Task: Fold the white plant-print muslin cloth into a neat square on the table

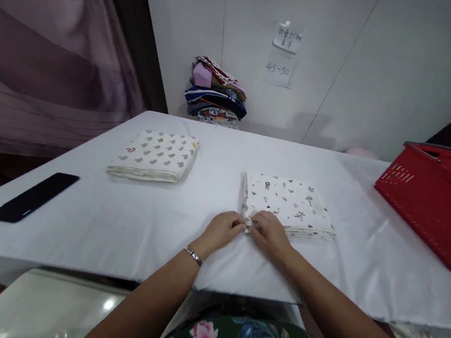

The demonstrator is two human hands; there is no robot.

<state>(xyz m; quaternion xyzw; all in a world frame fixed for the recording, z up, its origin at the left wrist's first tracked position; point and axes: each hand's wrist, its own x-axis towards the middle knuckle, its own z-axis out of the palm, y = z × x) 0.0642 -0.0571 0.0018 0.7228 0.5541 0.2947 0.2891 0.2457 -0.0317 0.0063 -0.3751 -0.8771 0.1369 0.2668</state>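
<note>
A folded white cloth [283,198] with small palm trees and other figures printed on it lies in front of me on the table. At its near left corner, my left hand [224,229] pinches the layered edge between thumb and fingers. Close beside it, my right hand [270,234] grips the same corner, with its fingertips around the folded layers. The corner is lifted and bunched a little between both hands. Farther left rests a second folded cloth [155,155], white with rows of grey and a few coloured prints, touched by neither hand.
A black flat object [35,196] lies on the left of the white-covered table [127,233]. At the right stands a red basket [439,201] with a handle. A stack of folded fabrics [217,94] sits by the back wall, near paper signs [287,38]. A curtain [51,49] hangs left.
</note>
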